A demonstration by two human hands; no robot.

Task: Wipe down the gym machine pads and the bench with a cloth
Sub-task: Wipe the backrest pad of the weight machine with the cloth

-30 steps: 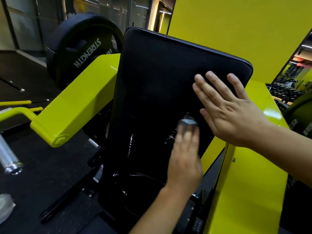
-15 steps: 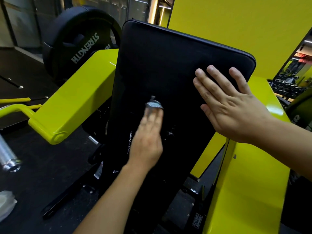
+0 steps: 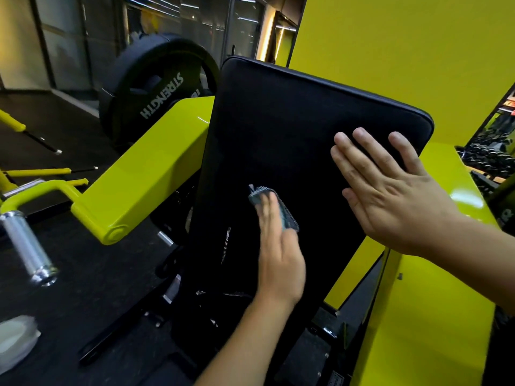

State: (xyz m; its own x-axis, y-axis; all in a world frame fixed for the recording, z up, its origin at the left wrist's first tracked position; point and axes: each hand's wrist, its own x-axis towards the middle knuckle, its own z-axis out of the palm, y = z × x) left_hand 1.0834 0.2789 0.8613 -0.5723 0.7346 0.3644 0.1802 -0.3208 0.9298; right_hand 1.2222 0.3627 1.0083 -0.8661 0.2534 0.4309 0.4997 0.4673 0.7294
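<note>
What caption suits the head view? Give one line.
Left hand presses a cloth on the black pad; right hand steadies it.

A gym: weight plate (image 3: 156,90), padded machine (image 3: 292,140), dumbbell racks (image 3: 490,157).

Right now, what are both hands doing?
Left hand: open, pressing the cloth on the black pad.
Right hand: open, flat on the pad.

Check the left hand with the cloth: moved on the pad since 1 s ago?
Yes. The left hand with the cloth has slid left across the black pad, away from the braced right hand.
</note>
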